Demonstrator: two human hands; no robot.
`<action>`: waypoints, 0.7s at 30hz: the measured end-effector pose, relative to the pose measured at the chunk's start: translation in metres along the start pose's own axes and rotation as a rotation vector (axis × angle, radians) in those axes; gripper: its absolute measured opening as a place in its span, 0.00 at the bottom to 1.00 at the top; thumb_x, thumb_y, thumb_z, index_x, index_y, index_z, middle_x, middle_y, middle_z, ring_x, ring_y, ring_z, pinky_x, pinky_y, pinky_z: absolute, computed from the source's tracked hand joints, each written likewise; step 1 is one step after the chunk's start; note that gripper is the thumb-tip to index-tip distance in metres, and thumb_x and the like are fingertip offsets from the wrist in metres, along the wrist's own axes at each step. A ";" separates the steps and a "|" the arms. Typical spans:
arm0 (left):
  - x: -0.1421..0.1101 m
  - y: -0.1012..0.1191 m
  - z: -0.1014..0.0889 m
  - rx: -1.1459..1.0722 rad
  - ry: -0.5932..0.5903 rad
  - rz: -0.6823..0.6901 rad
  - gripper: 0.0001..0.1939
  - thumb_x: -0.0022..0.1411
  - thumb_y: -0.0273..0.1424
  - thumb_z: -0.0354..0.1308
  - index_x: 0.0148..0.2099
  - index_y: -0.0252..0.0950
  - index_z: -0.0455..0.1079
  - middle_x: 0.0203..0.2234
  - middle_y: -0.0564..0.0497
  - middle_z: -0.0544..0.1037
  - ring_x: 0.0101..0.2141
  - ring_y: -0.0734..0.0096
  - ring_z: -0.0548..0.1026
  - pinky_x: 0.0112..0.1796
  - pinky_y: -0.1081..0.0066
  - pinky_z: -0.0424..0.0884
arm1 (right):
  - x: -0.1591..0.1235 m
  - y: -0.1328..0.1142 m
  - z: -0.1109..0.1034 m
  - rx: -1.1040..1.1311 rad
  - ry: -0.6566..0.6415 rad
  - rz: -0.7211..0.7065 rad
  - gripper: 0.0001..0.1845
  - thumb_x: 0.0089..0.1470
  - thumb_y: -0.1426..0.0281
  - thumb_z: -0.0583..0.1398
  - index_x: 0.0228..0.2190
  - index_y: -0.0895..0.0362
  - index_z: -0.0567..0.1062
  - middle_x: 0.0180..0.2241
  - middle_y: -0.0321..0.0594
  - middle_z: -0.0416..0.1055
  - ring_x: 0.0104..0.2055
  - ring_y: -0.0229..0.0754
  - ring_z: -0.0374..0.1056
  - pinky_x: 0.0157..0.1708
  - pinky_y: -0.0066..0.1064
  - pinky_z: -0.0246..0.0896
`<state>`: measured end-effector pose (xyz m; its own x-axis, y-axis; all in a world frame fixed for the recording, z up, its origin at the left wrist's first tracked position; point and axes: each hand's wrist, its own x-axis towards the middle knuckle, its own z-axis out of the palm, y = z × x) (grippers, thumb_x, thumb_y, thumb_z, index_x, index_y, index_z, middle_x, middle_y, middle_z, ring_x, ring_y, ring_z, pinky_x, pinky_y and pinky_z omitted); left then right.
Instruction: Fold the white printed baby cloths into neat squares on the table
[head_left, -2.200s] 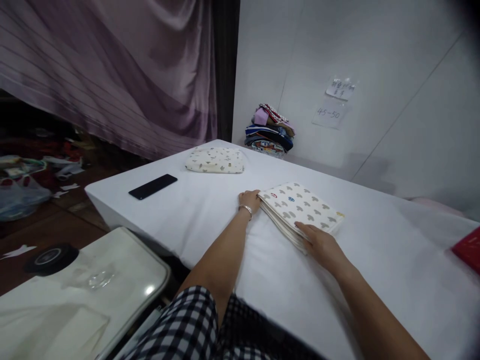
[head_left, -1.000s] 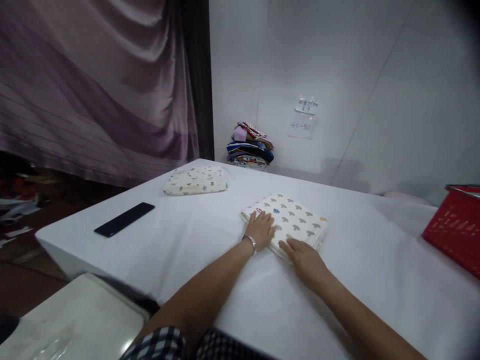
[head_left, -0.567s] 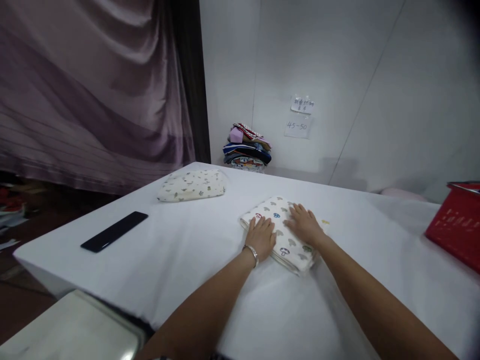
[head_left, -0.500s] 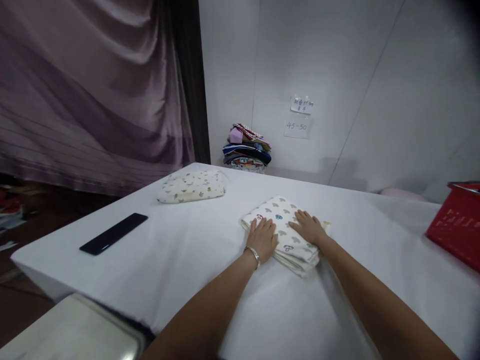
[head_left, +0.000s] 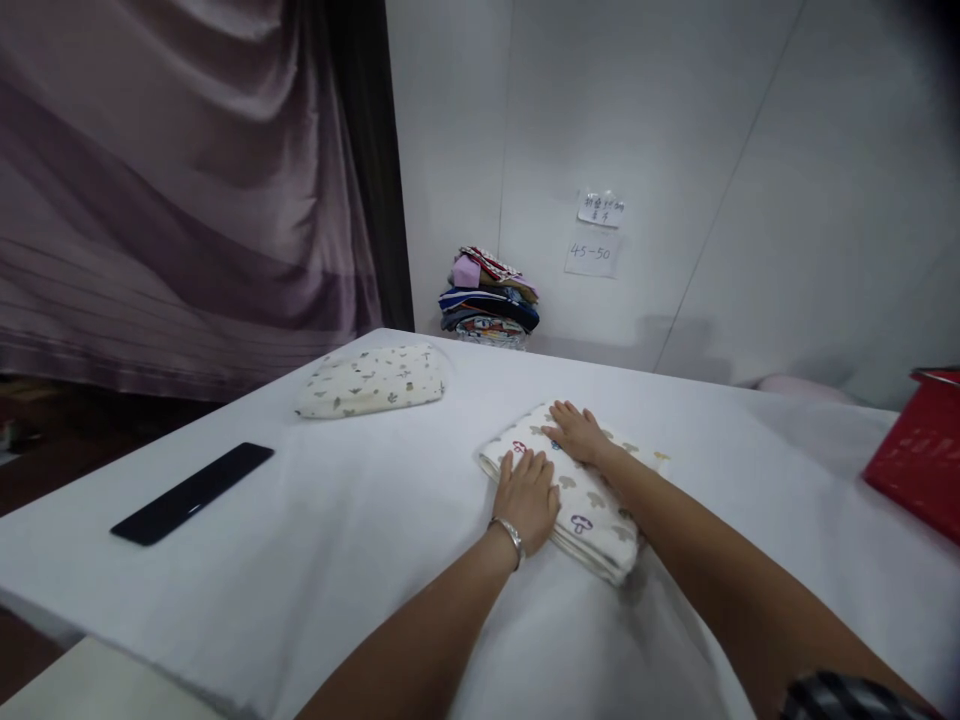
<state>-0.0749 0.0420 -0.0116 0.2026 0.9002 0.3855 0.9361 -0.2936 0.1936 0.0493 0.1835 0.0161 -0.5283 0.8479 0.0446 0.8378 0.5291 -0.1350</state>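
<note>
A folded white cloth (head_left: 592,510) with grey, red, blue and purple mushroom prints lies on the white-covered table (head_left: 360,560). My left hand (head_left: 527,500), with a silver bracelet at the wrist, rests flat on its near left edge, fingers stretched out. Farther up, my right hand (head_left: 577,432) presses on the cloth's far part with its fingers open and flat. Both palms hide some of the print. Neither hand grips the fabric.
A second folded cloth (head_left: 375,380) with small plant prints lies at the back left. Nearer, there is a flat black slab (head_left: 193,492). A red basket (head_left: 919,455) stands at the right edge. Stacked clothes (head_left: 489,300) are behind the table, beneath wall notes (head_left: 592,252).
My right hand has slid left across the cloth toward its far left part. My left hand stays on the near edge. The view has shifted slightly.
</note>
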 end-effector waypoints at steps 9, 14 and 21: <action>0.001 -0.001 0.003 0.003 -0.004 -0.005 0.21 0.65 0.35 0.40 0.56 0.36 0.61 0.57 0.46 0.64 0.59 0.60 0.55 0.60 0.50 0.43 | 0.008 0.012 0.017 0.033 0.009 0.001 0.34 0.59 0.51 0.42 0.61 0.56 0.51 0.64 0.42 0.40 0.66 0.46 0.34 0.60 0.48 0.32; 0.001 -0.001 0.001 -0.010 -0.004 0.002 0.21 0.65 0.34 0.40 0.56 0.36 0.61 0.57 0.46 0.64 0.58 0.60 0.56 0.59 0.50 0.44 | -0.007 0.006 -0.002 0.092 -0.042 0.005 0.32 0.60 0.53 0.42 0.60 0.55 0.54 0.64 0.45 0.41 0.65 0.47 0.35 0.60 0.48 0.33; 0.002 0.001 -0.001 -0.022 0.009 0.000 0.20 0.64 0.34 0.41 0.55 0.36 0.62 0.56 0.46 0.65 0.58 0.60 0.57 0.59 0.50 0.44 | -0.085 0.039 -0.004 -0.019 0.066 0.098 0.34 0.59 0.51 0.43 0.61 0.55 0.52 0.63 0.46 0.45 0.65 0.49 0.37 0.59 0.52 0.32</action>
<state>-0.0735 0.0432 -0.0097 0.1997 0.8973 0.3937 0.9296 -0.3005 0.2133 0.1277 0.1321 0.0112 -0.4342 0.8955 0.0976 0.8876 0.4438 -0.1229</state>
